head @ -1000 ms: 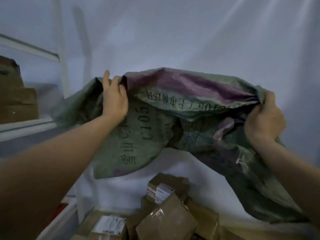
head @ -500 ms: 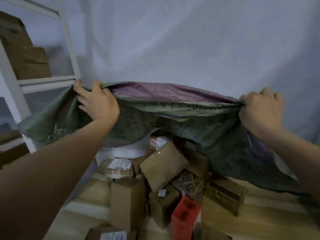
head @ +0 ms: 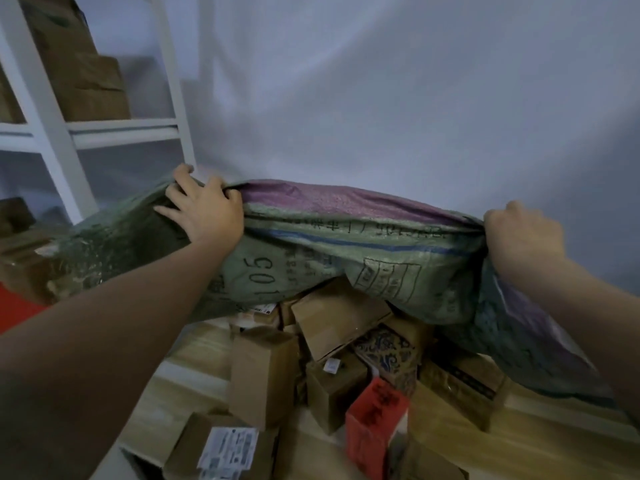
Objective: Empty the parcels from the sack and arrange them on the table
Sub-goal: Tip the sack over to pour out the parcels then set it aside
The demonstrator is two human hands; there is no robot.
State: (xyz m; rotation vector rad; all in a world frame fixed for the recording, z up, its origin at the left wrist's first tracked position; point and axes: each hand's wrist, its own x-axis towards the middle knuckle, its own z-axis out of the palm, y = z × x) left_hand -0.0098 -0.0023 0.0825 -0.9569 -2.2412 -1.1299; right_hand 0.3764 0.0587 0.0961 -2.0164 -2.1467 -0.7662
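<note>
dim, soft light; slight motion blur, wide-angle edge distortion.

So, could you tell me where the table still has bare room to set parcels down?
Bare wood shows on the table right of the red box, and left of the tall brown box. The middle, under the sack, is crowded with piled parcels.

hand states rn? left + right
Left hand: closed, gripping the sack at its top edge.
Right hand: closed, gripping the sack's other end.
</note>
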